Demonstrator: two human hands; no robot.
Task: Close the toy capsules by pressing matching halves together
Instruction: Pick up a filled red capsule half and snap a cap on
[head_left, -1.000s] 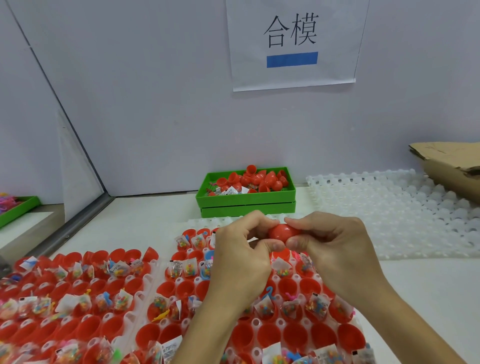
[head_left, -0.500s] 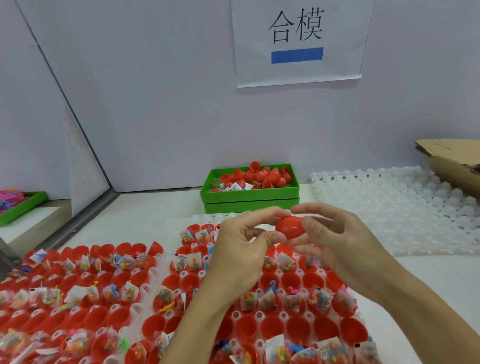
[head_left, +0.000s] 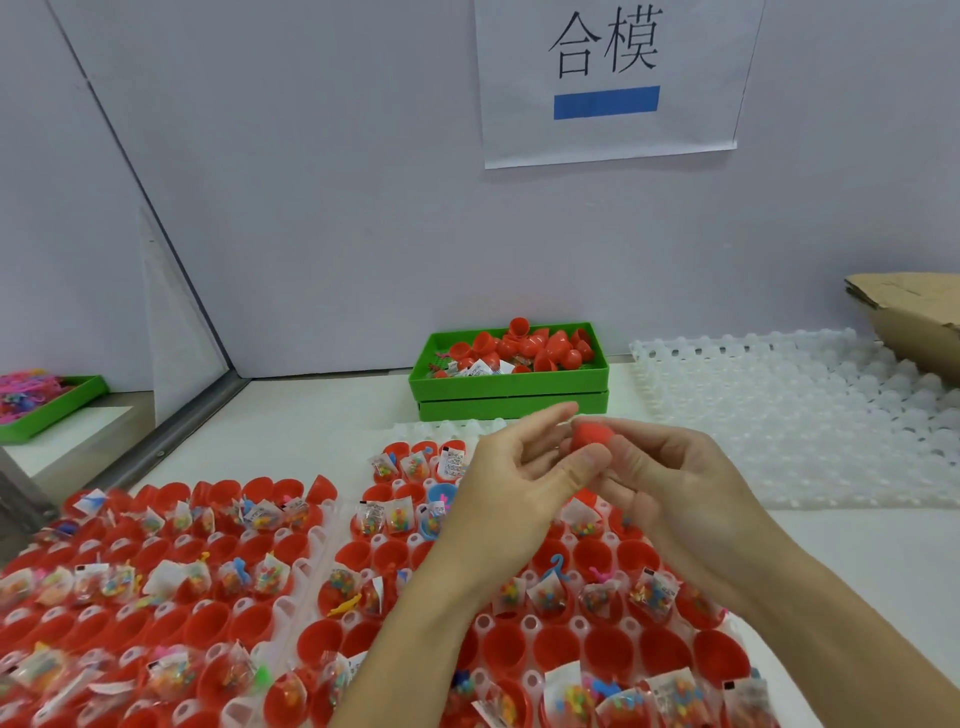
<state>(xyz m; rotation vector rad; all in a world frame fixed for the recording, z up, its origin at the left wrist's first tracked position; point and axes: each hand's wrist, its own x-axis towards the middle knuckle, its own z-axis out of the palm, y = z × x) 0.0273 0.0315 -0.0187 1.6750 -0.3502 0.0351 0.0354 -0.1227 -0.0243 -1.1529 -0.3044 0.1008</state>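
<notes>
A closed red capsule (head_left: 592, 435) is held above the far end of the right tray, slightly blurred. My right hand (head_left: 675, 499) grips it from the right with curled fingers. My left hand (head_left: 519, 483) pinches it from the left, index tip at its upper edge and thumb just beneath. Below my hands two white trays (head_left: 311, 551) carry several open red capsule halves (head_left: 566, 647), many with small bagged toys (head_left: 395, 519) in them. My forearms hide part of the right tray.
A green bin (head_left: 511, 387) of loose red halves stands at the back centre, against the wall. An empty white tray (head_left: 789, 415) lies at the right, a cardboard box (head_left: 914, 317) behind it. Another green bin (head_left: 57, 402) with pink items sits far left.
Both hands have lifted the capsule a little up and away from me. The view has shifted slightly, and my grip on the capsule looks the same.
</notes>
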